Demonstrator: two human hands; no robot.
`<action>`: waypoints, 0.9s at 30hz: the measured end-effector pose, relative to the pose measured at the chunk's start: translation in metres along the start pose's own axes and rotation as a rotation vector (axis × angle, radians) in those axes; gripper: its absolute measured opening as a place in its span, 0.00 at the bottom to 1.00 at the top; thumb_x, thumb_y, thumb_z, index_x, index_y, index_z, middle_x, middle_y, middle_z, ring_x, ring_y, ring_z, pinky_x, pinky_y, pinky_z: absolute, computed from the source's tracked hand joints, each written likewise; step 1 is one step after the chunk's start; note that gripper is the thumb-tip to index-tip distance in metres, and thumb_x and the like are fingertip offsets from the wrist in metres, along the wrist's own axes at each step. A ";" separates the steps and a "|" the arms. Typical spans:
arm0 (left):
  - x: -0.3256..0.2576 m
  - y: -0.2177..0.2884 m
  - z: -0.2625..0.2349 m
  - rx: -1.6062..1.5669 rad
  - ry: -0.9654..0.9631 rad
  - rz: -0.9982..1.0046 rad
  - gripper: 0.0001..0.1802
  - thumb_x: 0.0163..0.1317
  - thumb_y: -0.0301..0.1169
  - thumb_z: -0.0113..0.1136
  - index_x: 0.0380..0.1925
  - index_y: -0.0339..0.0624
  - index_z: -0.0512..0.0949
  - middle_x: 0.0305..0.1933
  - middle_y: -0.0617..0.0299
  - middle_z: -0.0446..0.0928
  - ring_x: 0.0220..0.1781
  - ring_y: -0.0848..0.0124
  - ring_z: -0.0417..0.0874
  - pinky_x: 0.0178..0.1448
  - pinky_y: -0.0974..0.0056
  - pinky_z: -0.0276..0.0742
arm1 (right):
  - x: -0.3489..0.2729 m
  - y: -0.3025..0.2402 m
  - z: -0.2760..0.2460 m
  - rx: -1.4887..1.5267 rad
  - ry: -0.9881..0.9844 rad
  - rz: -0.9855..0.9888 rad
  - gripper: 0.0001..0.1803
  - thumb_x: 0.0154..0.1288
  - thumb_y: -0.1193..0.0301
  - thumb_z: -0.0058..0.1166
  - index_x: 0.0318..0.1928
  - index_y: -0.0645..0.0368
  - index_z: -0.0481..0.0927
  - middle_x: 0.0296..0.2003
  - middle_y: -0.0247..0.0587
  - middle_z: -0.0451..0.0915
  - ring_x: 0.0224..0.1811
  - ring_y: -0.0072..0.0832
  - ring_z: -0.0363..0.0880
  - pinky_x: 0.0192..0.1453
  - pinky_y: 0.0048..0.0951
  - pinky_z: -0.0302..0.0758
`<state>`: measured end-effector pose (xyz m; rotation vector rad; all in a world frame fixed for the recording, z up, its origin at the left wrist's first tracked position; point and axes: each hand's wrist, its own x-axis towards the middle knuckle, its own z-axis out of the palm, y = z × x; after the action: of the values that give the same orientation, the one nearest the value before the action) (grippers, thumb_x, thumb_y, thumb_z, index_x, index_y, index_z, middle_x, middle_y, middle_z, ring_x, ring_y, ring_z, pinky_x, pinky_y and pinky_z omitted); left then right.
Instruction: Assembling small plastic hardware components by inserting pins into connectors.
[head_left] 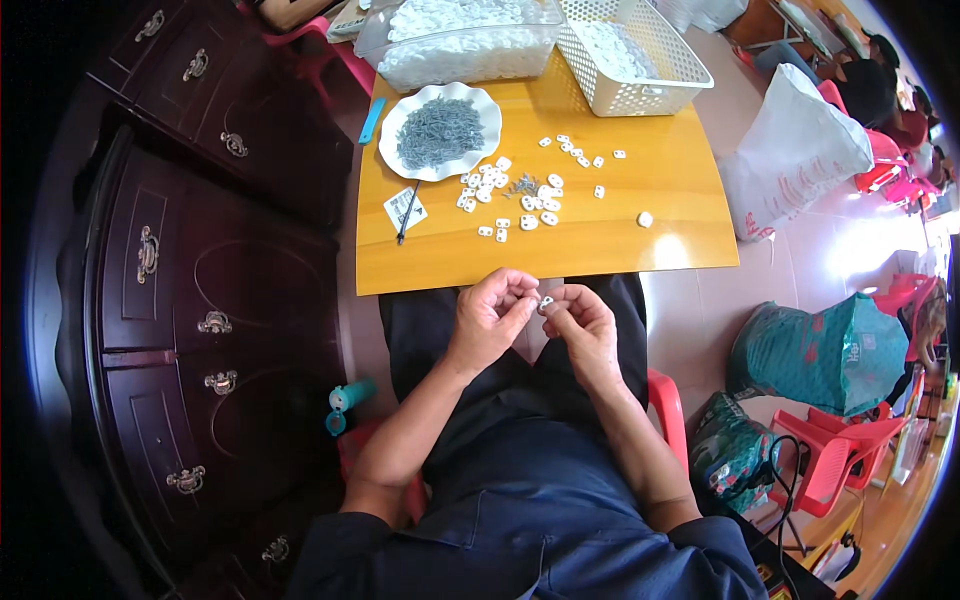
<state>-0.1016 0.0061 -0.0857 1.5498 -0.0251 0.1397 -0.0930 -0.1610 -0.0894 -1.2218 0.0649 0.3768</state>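
Note:
My left hand [492, 315] and my right hand [583, 322] meet over my lap, just below the front edge of the wooden table [600, 240]. Between their fingertips they pinch one small white plastic piece [545, 302]. Several more white pieces [520, 195] lie scattered on the table, with a small heap of tiny metal parts [521, 184] among them. A white scalloped plate [485, 105] at the table's back left holds a pile of grey metal pins [438, 131].
A clear tub [460, 45] and a white mesh basket [640, 60] with white pieces stand at the table's back. A dark pen [407, 213] lies on a card. Dark wooden cabinet [190, 300] on my left; bags [795, 150] and red plastic chairs [835, 450] on my right.

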 end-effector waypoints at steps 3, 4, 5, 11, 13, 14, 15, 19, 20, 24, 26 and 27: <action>-0.001 0.002 -0.002 0.050 -0.025 -0.021 0.09 0.66 0.18 0.62 0.45 0.35 0.79 0.38 0.65 0.83 0.36 0.81 0.82 0.45 0.73 0.80 | -0.001 0.000 0.000 0.000 0.008 -0.006 0.07 0.72 0.77 0.58 0.48 0.62 0.81 0.35 0.33 0.85 0.32 0.17 0.80 0.40 0.19 0.76; -0.001 0.003 -0.002 0.052 -0.028 -0.023 0.09 0.66 0.18 0.62 0.45 0.35 0.79 0.38 0.65 0.83 0.36 0.81 0.82 0.45 0.73 0.80 | -0.001 0.001 0.000 0.000 0.007 -0.015 0.07 0.71 0.77 0.58 0.48 0.62 0.81 0.35 0.33 0.85 0.32 0.17 0.80 0.40 0.19 0.76; -0.001 0.003 -0.002 0.046 -0.024 -0.030 0.09 0.66 0.18 0.63 0.45 0.35 0.79 0.38 0.65 0.83 0.37 0.82 0.82 0.45 0.73 0.80 | -0.001 0.001 -0.001 0.000 0.005 -0.023 0.07 0.71 0.77 0.58 0.48 0.63 0.81 0.35 0.33 0.85 0.32 0.17 0.80 0.40 0.18 0.76; -0.001 0.002 -0.001 0.072 -0.027 -0.026 0.09 0.65 0.18 0.63 0.46 0.34 0.79 0.38 0.64 0.84 0.37 0.82 0.82 0.45 0.73 0.80 | -0.001 0.001 -0.001 -0.034 0.023 -0.002 0.07 0.71 0.77 0.58 0.47 0.63 0.81 0.35 0.33 0.85 0.32 0.17 0.79 0.39 0.18 0.76; -0.001 0.001 0.000 0.080 -0.028 -0.023 0.10 0.65 0.18 0.63 0.46 0.34 0.79 0.38 0.64 0.84 0.37 0.81 0.83 0.45 0.74 0.80 | -0.001 0.002 -0.003 -0.030 0.018 -0.006 0.07 0.71 0.77 0.58 0.47 0.63 0.81 0.35 0.33 0.85 0.32 0.17 0.79 0.39 0.18 0.76; 0.000 0.001 0.001 0.062 -0.017 -0.022 0.10 0.65 0.18 0.63 0.46 0.34 0.79 0.38 0.64 0.84 0.37 0.82 0.83 0.44 0.74 0.80 | -0.001 0.002 -0.003 -0.028 0.011 -0.013 0.07 0.71 0.77 0.59 0.47 0.63 0.82 0.35 0.33 0.85 0.32 0.17 0.79 0.39 0.18 0.76; 0.000 0.001 0.001 0.044 -0.006 -0.022 0.10 0.65 0.18 0.63 0.45 0.34 0.79 0.38 0.64 0.84 0.37 0.82 0.83 0.44 0.74 0.80 | 0.000 0.003 -0.003 -0.026 0.010 -0.012 0.07 0.71 0.77 0.59 0.47 0.63 0.82 0.35 0.33 0.85 0.32 0.17 0.79 0.39 0.18 0.76; -0.001 0.002 0.002 0.114 -0.018 -0.017 0.10 0.65 0.18 0.63 0.45 0.35 0.79 0.37 0.64 0.84 0.36 0.82 0.83 0.43 0.75 0.80 | 0.001 0.007 -0.004 -0.016 0.017 -0.012 0.06 0.71 0.77 0.59 0.47 0.63 0.82 0.34 0.32 0.85 0.32 0.16 0.79 0.39 0.18 0.76; -0.002 0.001 0.002 0.128 -0.012 -0.008 0.10 0.64 0.17 0.63 0.45 0.35 0.80 0.37 0.65 0.84 0.36 0.82 0.83 0.42 0.75 0.80 | 0.000 0.007 -0.003 -0.003 0.018 -0.003 0.06 0.71 0.77 0.59 0.47 0.63 0.82 0.34 0.32 0.84 0.32 0.16 0.79 0.38 0.18 0.76; -0.002 -0.001 0.001 0.125 -0.005 -0.016 0.10 0.64 0.17 0.64 0.44 0.35 0.80 0.36 0.65 0.84 0.35 0.83 0.83 0.41 0.75 0.80 | 0.000 0.006 -0.002 0.008 0.007 0.000 0.06 0.71 0.77 0.59 0.46 0.64 0.82 0.33 0.32 0.84 0.31 0.16 0.78 0.38 0.18 0.75; -0.002 -0.001 0.001 0.132 -0.006 -0.009 0.10 0.63 0.17 0.64 0.44 0.35 0.80 0.36 0.65 0.84 0.35 0.83 0.83 0.40 0.75 0.80 | 0.000 0.007 -0.002 -0.024 0.012 -0.015 0.06 0.71 0.78 0.59 0.46 0.64 0.82 0.33 0.32 0.84 0.31 0.16 0.78 0.38 0.18 0.75; -0.002 0.000 0.001 0.139 -0.008 -0.002 0.10 0.63 0.17 0.64 0.44 0.35 0.80 0.36 0.65 0.84 0.35 0.83 0.83 0.40 0.75 0.80 | 0.000 0.007 -0.002 -0.024 0.012 -0.014 0.06 0.71 0.78 0.59 0.46 0.64 0.82 0.33 0.32 0.84 0.31 0.16 0.78 0.38 0.18 0.75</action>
<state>-0.1032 0.0051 -0.0863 1.6889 -0.0206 0.1365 -0.0947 -0.1604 -0.0963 -1.2478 0.0624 0.3584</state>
